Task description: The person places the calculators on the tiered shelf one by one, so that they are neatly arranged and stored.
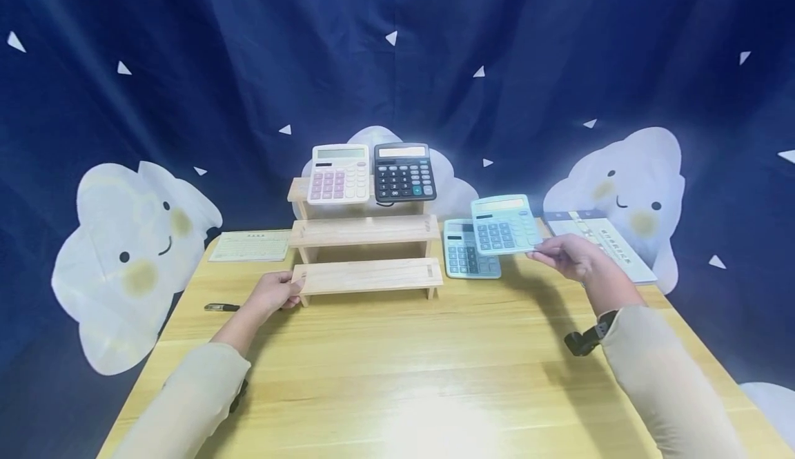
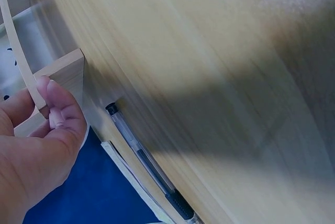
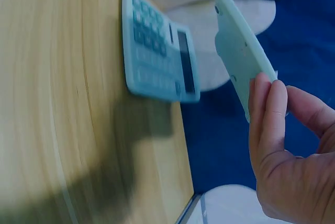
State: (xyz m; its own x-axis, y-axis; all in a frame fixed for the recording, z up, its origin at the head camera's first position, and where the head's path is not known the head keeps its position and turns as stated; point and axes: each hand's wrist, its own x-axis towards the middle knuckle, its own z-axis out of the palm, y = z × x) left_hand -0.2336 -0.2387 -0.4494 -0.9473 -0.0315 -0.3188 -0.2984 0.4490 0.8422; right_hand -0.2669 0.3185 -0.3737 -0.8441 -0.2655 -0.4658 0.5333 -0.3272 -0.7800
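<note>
Wooden stand [image 1: 366, 276]: three tiers; the left hand [image 1: 271, 295] pinches the left end of its lowest board between thumb and fingers; on the top tier, above and to the right of those fingers, a white calculator [image 1: 339, 174] with pink and white keys leans beside a black calculator [image 1: 406, 173].
Held blue calculator [image 1: 506, 224]: raised off the table, its lower right corner gripped between thumb and fingers of the right hand [image 1: 574, 259].
Second blue calculator [image 1: 462, 252]: on the table, left of and below the right fingers, just beside the stand.
Table [image 1: 373, 362]: pale, glossy wood; a pen [image 1: 221, 307] left of the left fingers; a printed pad [image 1: 250, 246] beyond them; a white book [image 1: 611, 241] beyond the right fingers.
Curtain [image 1: 310, 45]: dark blue, with white triangles and smiling clouds, beyond both hands.
Wrist views: the left shows the pen's clear barrel; the right shows fingers against the held calculator's back, and the second calculator's keys and display, overlapped from the head.
</note>
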